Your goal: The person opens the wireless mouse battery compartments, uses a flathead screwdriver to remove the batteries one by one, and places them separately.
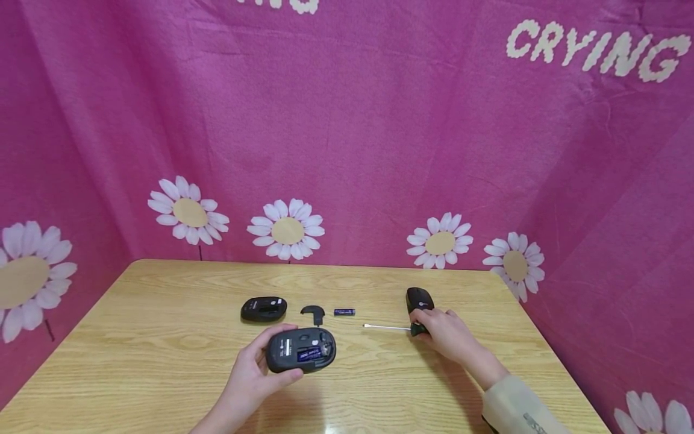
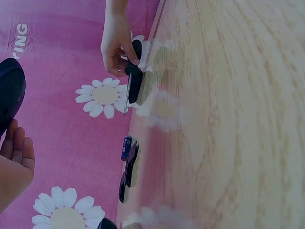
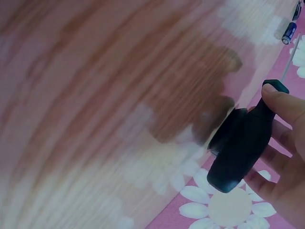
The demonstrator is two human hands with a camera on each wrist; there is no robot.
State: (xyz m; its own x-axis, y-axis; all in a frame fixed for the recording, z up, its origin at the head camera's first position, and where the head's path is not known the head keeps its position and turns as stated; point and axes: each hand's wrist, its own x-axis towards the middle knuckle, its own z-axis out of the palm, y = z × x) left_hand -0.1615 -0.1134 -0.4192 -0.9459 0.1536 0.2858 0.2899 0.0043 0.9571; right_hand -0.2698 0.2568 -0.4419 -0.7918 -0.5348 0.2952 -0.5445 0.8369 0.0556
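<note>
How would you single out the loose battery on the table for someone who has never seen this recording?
Start at the wooden table and look just beyond the upturned mouse that the left hand holds. The battery lies between the small black cover and the screwdriver. It is the only dark blue cylinder there.

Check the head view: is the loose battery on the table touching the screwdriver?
No, the battery lies apart from the screwdriver, with bare table between them.
</note>
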